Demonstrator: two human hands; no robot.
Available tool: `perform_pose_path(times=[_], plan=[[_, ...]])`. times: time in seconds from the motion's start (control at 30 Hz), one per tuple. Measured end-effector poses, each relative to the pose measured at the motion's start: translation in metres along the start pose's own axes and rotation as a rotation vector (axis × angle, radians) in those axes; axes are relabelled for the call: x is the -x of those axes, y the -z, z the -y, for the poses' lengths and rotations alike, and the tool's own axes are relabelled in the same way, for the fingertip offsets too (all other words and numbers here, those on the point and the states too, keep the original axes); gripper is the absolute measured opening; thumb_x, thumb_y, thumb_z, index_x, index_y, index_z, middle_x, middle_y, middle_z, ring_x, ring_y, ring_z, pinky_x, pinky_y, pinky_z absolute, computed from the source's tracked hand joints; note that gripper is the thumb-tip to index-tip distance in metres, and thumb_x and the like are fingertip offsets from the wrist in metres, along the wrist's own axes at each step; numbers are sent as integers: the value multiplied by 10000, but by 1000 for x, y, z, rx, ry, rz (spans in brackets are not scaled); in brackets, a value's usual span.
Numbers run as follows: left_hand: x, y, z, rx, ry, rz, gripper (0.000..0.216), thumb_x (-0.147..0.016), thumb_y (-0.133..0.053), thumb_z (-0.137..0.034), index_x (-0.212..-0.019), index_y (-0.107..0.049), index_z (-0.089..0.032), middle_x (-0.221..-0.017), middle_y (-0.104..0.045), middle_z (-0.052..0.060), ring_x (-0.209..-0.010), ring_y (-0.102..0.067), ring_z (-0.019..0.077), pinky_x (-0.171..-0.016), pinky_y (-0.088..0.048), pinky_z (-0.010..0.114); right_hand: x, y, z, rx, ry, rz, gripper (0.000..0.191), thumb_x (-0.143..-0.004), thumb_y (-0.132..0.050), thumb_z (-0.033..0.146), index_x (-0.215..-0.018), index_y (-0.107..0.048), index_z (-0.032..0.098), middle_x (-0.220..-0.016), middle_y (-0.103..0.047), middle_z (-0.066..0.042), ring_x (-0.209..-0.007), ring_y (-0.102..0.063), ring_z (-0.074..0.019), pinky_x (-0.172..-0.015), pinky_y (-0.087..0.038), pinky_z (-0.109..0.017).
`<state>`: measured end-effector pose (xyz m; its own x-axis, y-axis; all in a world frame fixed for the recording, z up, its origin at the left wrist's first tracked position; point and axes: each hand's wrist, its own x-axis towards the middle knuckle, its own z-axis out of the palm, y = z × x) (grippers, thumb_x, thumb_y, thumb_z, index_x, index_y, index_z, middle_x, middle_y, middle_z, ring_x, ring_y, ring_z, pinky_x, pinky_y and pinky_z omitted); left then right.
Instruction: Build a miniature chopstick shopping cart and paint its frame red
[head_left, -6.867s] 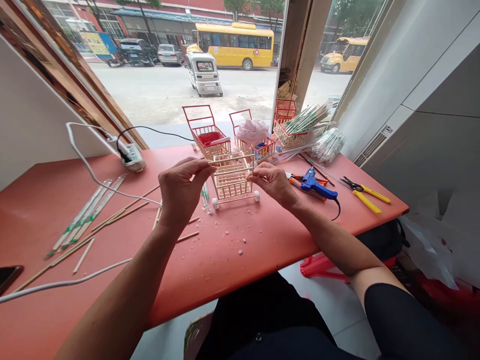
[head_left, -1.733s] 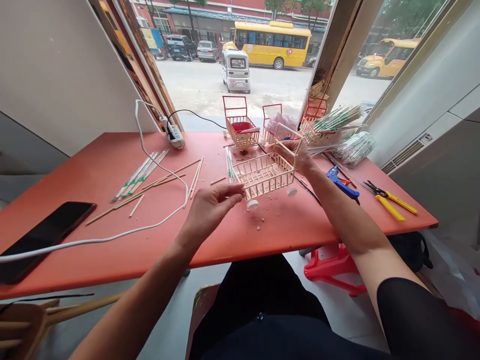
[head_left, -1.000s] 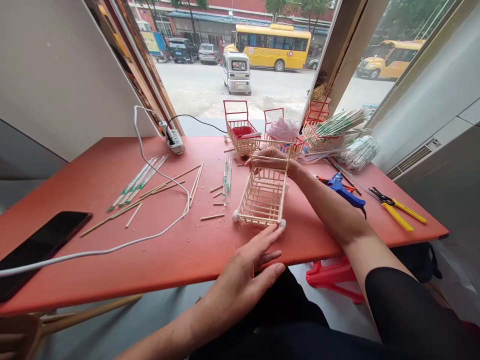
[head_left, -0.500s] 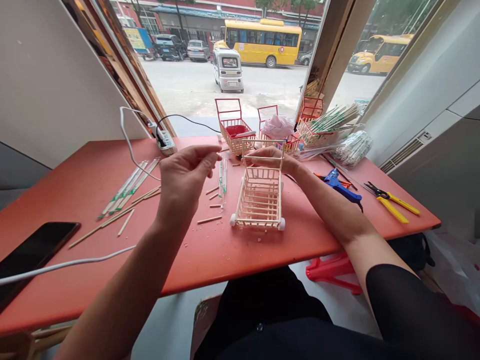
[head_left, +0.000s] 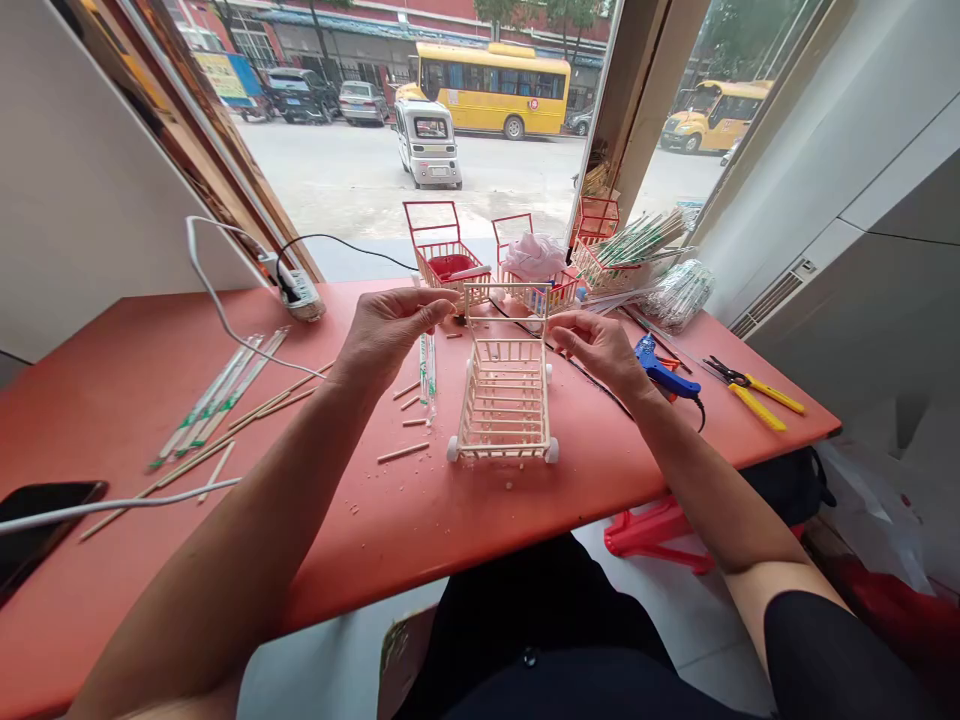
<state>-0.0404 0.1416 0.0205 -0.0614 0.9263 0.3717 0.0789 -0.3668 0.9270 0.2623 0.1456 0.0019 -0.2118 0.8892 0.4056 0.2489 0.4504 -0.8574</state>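
Observation:
A miniature shopping cart of thin pale wooden sticks stands on the table in front of me, with white wheels at its corners and a raised handle frame at the far end. My left hand is pinched at the left side of that handle; whatever lies between its fingertips is too small to make out. On the other side, my right hand has thumb and forefinger closed at the handle's right post. Short cut sticks and crumbs lie left of the cart.
Behind stand red-handled carts, one with pink-white material. A blue glue gun and yellow-handled pliers lie right. Wrapped sticks, a phone, a white cable and a power strip are left.
My right hand has come out from behind the cart's handle to its right side. My left hand has moved in against the handle's left side. The view has shifted slightly.

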Motion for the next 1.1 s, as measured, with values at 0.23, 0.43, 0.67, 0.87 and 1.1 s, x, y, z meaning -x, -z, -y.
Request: perform_pose_path(times=[0.23, 0.43, 0.67, 0.87, 1.1], plan=[[-7, -6, 4, -5, -39, 38, 254, -739, -938, -412, -873, -876, -206, -841, -815, 62, -743, -670, 179, -744, -595, 371, -3, -17, 0, -43, -17, 85, 581, -793, -860, 715, -987, -815, 169, -892, -780, -46, -630, -650, -112, -637, -555, -263], [-8, -5, 4, 2, -75, 48, 200, -747, -931, -384, -836, -862, -218, -854, -807, 57, -770, -695, 181, -784, -616, 372, -7, -21, 2, -22, 27, 97, 516, -860, -803, 695, -904, -815, 181, -799, -732, -19, -634, -621, -110, -637, -539, -260], [-2, -1, -1, 39, -126, -3, 158, -697, -908, -335, -781, -859, -211, -780, -783, 50, -747, -661, 168, -726, -549, 321, -20, -30, -1, -55, 41, 143, 474, -864, -811, 647, -920, -841, 178, -854, -780, -41, -668, -630, -108, -651, -570, -254], [1, 1, 3, 39, -128, -19, 206, -668, -945, -362, -782, -867, -208, -788, -798, 59, -746, -663, 168, -717, -529, 309, -22, -35, -5, -87, 50, 130, 469, -845, -836, 634, -922, -863, 172, -823, -781, -41, -640, -620, -99, -615, -582, -243], [4, 0, 0, 32, -133, -9, 202, -670, -955, -364, -789, -867, -225, -801, -801, 50, -771, -676, 175, -739, -534, 302, -22, -38, -10, -75, 59, 115, 568, -817, -814, 734, -922, -851, 177, -867, -792, -49, -619, -618, -98, -606, -580, -260]])
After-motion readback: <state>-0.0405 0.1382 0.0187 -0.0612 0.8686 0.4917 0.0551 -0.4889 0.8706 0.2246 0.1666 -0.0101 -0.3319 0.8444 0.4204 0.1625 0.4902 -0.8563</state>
